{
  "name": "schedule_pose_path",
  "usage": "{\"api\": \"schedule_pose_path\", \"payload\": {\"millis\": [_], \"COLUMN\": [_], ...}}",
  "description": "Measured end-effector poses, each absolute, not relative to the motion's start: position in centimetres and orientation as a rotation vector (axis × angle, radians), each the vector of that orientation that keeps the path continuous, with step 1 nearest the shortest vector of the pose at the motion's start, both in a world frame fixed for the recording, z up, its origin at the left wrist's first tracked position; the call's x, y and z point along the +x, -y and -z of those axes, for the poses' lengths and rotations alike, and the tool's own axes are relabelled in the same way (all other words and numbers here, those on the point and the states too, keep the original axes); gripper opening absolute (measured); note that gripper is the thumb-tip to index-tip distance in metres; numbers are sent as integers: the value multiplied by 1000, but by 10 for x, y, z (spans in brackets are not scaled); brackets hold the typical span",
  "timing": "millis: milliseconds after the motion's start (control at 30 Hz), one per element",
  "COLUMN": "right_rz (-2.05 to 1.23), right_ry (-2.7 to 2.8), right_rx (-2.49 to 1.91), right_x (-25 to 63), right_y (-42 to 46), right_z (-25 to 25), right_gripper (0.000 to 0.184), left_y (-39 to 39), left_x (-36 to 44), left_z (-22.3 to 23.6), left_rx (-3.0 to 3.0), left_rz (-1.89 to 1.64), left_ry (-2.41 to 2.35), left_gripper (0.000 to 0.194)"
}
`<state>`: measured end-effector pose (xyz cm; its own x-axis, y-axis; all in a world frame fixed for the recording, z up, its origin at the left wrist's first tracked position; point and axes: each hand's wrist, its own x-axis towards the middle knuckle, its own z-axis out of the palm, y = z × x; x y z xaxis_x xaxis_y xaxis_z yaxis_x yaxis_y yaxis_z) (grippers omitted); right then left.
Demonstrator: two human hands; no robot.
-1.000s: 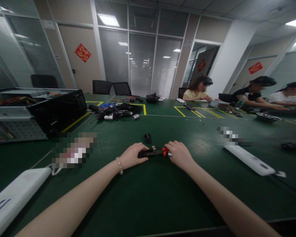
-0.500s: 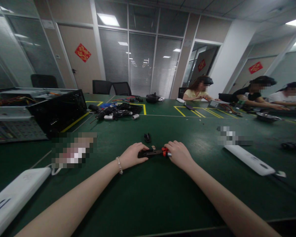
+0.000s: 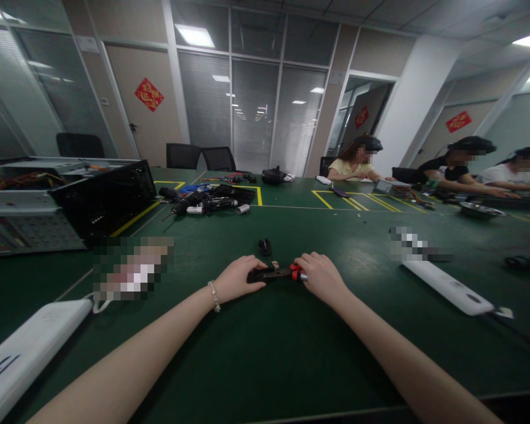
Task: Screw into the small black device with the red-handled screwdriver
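Note:
My right hand [image 3: 320,275] is closed around the red handles of a pair of pliers [image 3: 285,273], whose dark jaws point left. My left hand [image 3: 238,278], with a beaded bracelet at the wrist, pinches a small black part [image 3: 257,275]. The jaws meet this part between my two hands, though I cannot make out just where they grip it. A small pale scrap [image 3: 275,264] shows just behind the jaws. Slightly farther off, another small black piece [image 3: 264,247] lies on the green table [image 3: 282,353].
An opened computer case [image 3: 106,203] stands at left. White power strips [image 3: 448,285] lie on both sides. A heap of cables and tools [image 3: 212,199] sits beyond my left hand. Several people work at far right near a metal bowl [image 3: 481,210].

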<state>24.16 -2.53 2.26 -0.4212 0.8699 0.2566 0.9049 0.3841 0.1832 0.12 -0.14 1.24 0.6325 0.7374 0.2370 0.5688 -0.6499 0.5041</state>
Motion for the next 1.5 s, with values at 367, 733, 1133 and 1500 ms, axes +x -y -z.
{"api": "schedule_pose_path", "payload": {"millis": [367, 733, 1133, 1500], "right_rz": [434, 441, 442, 443], "right_ry": [2499, 2498, 2512, 2511], "right_rx": [-1623, -1636, -1636, -1636], "right_x": [242, 243, 241, 242], "right_y": [25, 26, 25, 25], "right_z": [-21, -23, -21, -20], "right_gripper": [31, 31, 31, 31], "left_y": [1, 0, 1, 0], "left_x": [2, 1, 0, 1], "left_z": [-12, -10, -12, -11], "left_rx": [2497, 2470, 2467, 2486], "left_rz": [-599, -597, -585, -607], "left_ry": [-1042, -1042, -1043, -1038], "left_gripper": [33, 33, 33, 32]}}
